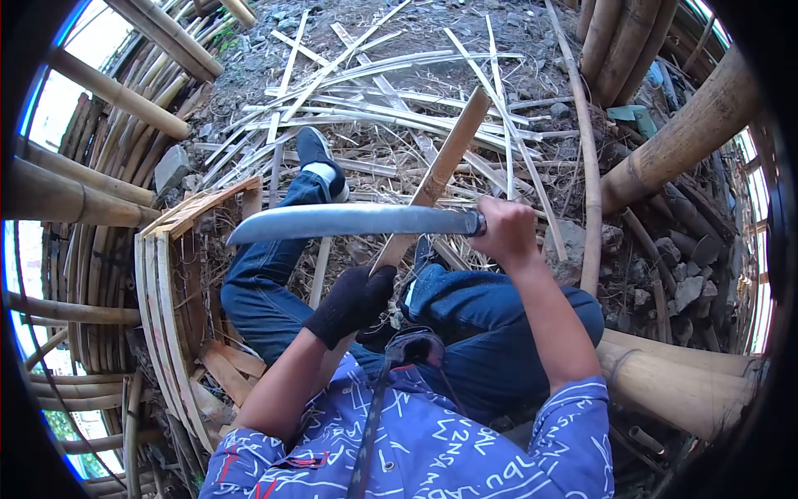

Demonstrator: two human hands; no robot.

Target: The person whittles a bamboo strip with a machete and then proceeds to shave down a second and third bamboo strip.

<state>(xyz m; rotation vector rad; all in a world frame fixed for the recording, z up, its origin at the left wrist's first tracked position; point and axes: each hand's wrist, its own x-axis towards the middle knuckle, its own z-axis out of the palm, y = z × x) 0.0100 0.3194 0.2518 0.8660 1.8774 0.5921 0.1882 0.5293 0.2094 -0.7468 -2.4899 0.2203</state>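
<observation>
My left hand [353, 301], in a black knitted glove, is closed around the lower end of a flat bamboo strip [453, 150] that slants up and away to the right. My bare right hand [505, 230] grips the handle of a machete [357, 221]. Its long, broad blade points left and crosses in front of the strip, above my gloved hand. The blade's tip is over my left leg. Both hands are above my lap, between my bent knees.
Many thin split bamboo slats [374, 112] lie scattered on the ground ahead. To my left stands a wooden crate [170, 241] with bamboo pieces in it. Thick bamboo poles [682, 133] lean at the right and left. Broken stones [690, 291] lie at the right.
</observation>
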